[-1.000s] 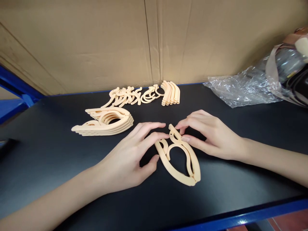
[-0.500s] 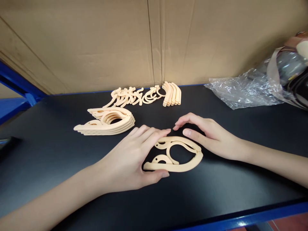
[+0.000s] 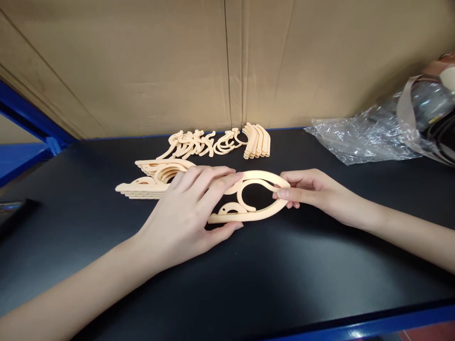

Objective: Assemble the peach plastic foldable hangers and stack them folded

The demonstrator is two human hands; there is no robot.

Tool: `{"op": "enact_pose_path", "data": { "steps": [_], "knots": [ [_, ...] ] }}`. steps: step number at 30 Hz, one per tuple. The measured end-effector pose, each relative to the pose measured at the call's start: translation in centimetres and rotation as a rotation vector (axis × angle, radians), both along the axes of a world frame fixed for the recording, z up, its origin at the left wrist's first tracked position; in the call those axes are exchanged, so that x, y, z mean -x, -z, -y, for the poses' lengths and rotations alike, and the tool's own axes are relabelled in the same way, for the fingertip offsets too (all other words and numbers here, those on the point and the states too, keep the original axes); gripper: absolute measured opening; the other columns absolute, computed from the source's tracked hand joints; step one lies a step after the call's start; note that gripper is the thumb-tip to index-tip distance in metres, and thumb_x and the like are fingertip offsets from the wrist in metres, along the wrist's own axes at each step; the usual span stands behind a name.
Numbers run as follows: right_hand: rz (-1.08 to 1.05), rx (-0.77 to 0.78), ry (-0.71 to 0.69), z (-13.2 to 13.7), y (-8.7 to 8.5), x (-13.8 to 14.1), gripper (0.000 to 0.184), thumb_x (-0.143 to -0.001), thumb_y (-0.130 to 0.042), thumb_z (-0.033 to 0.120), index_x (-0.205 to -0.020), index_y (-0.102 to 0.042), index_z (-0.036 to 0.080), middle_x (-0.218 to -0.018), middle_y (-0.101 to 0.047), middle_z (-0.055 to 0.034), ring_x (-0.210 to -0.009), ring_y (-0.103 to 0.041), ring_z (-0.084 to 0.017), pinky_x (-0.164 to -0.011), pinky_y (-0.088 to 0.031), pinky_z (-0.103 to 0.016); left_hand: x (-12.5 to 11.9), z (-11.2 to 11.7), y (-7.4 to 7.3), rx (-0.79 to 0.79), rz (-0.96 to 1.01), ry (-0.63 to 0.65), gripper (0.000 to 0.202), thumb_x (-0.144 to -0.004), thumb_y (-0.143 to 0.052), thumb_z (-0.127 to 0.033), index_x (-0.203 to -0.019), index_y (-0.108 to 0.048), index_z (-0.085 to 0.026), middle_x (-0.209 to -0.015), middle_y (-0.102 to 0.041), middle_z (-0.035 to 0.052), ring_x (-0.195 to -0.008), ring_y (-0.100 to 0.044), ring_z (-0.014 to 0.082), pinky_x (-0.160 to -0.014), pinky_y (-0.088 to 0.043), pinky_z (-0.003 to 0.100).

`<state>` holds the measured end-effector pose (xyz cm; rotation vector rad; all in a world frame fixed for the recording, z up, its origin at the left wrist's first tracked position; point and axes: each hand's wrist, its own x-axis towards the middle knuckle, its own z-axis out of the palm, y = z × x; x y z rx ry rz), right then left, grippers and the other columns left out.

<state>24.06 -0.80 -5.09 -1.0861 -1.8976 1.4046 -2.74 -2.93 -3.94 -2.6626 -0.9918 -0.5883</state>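
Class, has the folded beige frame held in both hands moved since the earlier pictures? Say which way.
Yes. Against the curved bars at the back, the folded beige frame has shifted up the view towards them and slightly left.

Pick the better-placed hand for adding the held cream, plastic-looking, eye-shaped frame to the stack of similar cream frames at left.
Left, probably: the left hand spans one end of the frame and partly hides the nearby stack; the right hand pinches the opposite tip, farther from it.
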Motion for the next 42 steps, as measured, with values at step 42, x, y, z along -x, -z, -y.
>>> {"op": "enact_pose_path", "data": {
  "steps": [42],
  "knots": [
    [-0.129, 0.004, 0.037, -0.4, 1.1, -0.1, 0.029, -0.098, -0.053, 0.044, -0.100, -0.068, 0.019, -0.067, -0.055, 0.0026, -0.062, -0.048, -0.010, -0.057, -0.037, -0.024, 12.6, -5.6, -5.4, 0.463, -0.040, -0.370, 0.074, -0.074, -0.056, -0.066, -0.134, -0.050, -0.023, -0.123, -0.062, 0.0002, -0.103, -0.060, 0.0195, -0.096, -0.045, 0.035]
  ]
}}
